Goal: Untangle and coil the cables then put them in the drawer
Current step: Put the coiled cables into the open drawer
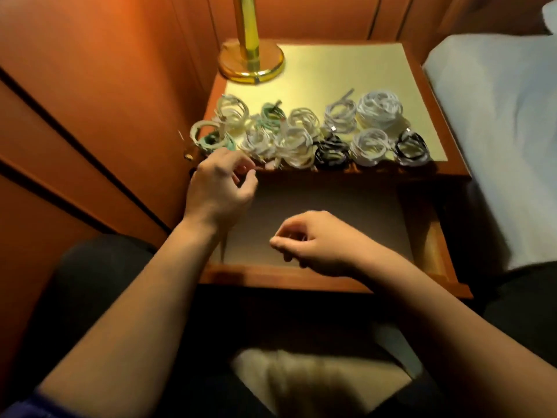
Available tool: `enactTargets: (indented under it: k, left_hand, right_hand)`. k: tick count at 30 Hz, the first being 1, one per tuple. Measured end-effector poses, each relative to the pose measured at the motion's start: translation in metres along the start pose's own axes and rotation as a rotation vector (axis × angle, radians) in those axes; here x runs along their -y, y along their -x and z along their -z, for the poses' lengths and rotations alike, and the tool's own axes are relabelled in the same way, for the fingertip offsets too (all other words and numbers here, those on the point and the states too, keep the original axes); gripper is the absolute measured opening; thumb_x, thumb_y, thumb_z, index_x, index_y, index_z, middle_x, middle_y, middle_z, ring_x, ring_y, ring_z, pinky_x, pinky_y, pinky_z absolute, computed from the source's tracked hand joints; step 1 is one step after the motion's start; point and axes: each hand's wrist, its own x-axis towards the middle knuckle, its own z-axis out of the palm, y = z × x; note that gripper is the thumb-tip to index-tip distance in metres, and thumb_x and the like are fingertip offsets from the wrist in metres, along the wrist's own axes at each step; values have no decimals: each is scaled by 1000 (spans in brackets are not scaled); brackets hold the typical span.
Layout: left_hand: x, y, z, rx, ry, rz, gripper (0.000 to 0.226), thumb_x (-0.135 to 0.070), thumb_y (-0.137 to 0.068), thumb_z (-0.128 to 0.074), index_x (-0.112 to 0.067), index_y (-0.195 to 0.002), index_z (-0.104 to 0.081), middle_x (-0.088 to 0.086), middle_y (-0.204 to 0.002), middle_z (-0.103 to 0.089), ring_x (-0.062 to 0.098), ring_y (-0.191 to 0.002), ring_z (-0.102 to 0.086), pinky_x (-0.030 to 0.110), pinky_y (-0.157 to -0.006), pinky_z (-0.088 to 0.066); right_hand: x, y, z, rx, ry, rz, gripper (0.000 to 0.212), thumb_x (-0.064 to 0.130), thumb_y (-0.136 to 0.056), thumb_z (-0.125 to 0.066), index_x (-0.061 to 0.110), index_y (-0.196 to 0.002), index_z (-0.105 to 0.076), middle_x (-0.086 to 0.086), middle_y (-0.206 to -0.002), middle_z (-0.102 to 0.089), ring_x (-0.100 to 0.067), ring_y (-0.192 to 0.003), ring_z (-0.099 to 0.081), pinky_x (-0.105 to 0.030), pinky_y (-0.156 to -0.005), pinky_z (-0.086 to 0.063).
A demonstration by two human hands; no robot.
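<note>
Roughly a dozen coils (304,137) sit on the nightstand (346,70), white, teal, black, all wound, none in the drawer (331,203) yet. Left hand (220,188) at the leftmost coils, fingers curled; can't tell if it's gripping one. Right hand (313,242) loosely curled, holds nothing. Best: pinch across the loops so they stay wound, lay flat.

Open wooden drawer (328,279): unobstructed interior. Coiled white, teal and black cables (301,137) crowd the desk's 6 o'clock edge; brass lamp base (251,63) blocks 11 o'clock.
</note>
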Motion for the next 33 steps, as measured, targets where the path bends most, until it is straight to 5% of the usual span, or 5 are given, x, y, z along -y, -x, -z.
enactTargets:
  k: [5, 9, 19, 25, 33]
  left_hand:
    - [46, -29, 44, -150, -63, 218, 8, -25, -86, -67, -19, -86, -72, -1, -83, -68, 23, -78, -63, 34, -71, -52]
    - [74, -44, 45, -93, -60, 445, 6, -25, -86, -68, -21, -86, -72, -9, -75, -64, 24, -79, -63, 28, -70, -44]
    - [88, -80, 34, -62, 33, 612, 11, -34, -83, -69, -26, -78, -71, -10, -75, -67, 23, -79, -65, 32, -69, -55]
    - [92, -85, 38, -39, 299, 698, 21, -43, -72, -67, -23, -75, -73, 0, -78, -76, 27, -77, -75, 51, -73, -64]
    - [94, -90, 45, -170, 399, 705, 13, -35, -82, -68, -25, -74, -71, 1, -72, -74, 35, -74, -74, 49, -65, -62]
  right_hand:
    - [32, -63, 34, -388, 100, 145, 17, 37, -95, -68, 26, -106, -75, 9, -85, -70, -9, -77, -65, -31, -74, -55]
    - [64, -122, 41, -487, 290, 293, 27, 33, -93, -70, 25, -118, -74, 1, -98, -75, -19, -89, -70, -33, -79, -58]
    - [73, -192, 29, -354, 529, 242, 27, 29, -94, -67, 16, -116, -76, -8, -103, -74, -29, -91, -70, -42, -80, -62]
    - [70, -195, 40, -343, 330, 217, 17, 28, -95, -72, 22, -108, -81, -2, -100, -76, -19, -87, -71, -36, -79, -62]
    - [66, -196, 56, -465, 106, 261, 18, 29, -96, -74, 19, -110, -80, 2, -98, -72, -7, -83, -62, -18, -66, -46]
